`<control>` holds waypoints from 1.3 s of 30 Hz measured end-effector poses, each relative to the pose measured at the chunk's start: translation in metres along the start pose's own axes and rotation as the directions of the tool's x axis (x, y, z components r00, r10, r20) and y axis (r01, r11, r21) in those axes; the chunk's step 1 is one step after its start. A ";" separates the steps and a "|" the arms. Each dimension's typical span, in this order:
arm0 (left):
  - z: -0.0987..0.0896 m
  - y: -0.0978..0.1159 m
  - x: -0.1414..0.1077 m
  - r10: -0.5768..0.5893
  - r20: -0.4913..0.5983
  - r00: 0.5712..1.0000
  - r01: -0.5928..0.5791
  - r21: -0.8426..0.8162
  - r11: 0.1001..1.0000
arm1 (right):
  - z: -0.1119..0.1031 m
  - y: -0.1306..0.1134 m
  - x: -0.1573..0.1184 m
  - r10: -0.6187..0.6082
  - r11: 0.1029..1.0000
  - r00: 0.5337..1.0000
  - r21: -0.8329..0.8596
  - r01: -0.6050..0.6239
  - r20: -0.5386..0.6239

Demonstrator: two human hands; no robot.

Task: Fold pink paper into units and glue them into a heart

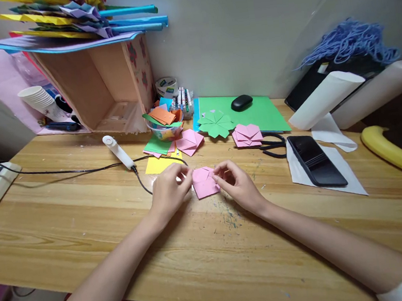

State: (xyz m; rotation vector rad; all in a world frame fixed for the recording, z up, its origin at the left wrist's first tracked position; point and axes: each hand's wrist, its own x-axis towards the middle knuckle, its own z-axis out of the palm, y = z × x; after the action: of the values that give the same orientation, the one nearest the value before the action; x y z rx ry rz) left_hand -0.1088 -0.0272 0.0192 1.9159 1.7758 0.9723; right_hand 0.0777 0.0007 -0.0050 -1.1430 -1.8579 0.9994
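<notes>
A small piece of folded pink paper lies at the middle of the wooden table, with creases and flaps along its upper part. My left hand pinches its left edge between thumb and fingers. On the opposite side my right hand grips the right edge the same way. Just beyond the hands are another pink folded piece, a stack of pink folded pieces and a green paper flower shape. Yellow paper and green paper squares lie behind my left hand.
Black scissors, a phone on white paper and a banana lie to the right. A white stick-like device with a black cable is at left. Behind stand a bowl of paper scraps, a box and a mouse.
</notes>
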 end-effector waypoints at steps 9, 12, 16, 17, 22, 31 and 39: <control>0.011 -0.017 0.000 -0.084 0.171 0.982 0.110 -0.151 0.982 | 0.000 0.006 0.003 -0.005 1.000 0.998 0.000 0.005 0.065; 0.014 -0.016 -0.001 -0.109 0.157 0.981 0.144 -0.233 0.962 | 0.000 0.005 0.003 0.007 0.999 0.998 0.049 -0.010 0.068; 0.013 -0.013 0.002 -0.144 0.158 0.977 0.201 -0.451 0.869 | 0.000 0.005 0.004 0.062 0.992 0.998 0.114 -0.062 0.004; 0.012 -0.011 0.003 -0.147 0.159 0.976 0.208 -0.497 0.842 | 0.000 0.005 0.004 0.072 0.986 0.997 0.149 -0.074 0.022; 0.011 -0.002 0.002 -0.153 0.175 0.973 0.229 -0.616 0.753 | 0.000 0.002 0.004 0.068 0.930 0.982 0.345 -0.126 0.177; 0.022 0.006 -0.008 -0.097 0.201 0.975 0.180 -0.454 0.872 | 0.003 -0.001 -0.001 0.067 0.923 0.979 0.361 -0.134 0.192; 0.008 0.003 -0.002 0.015 0.298 0.954 0.142 -0.499 0.855 | 0.002 -0.003 0.002 0.120 0.929 0.983 0.333 -0.160 0.138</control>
State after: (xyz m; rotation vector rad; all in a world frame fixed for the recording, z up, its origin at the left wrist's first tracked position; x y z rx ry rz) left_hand -0.1008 -0.0278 0.0152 1.5474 1.2396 0.9604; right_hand 0.0744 0.0012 -0.0033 -1.0330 -1.6191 1.4351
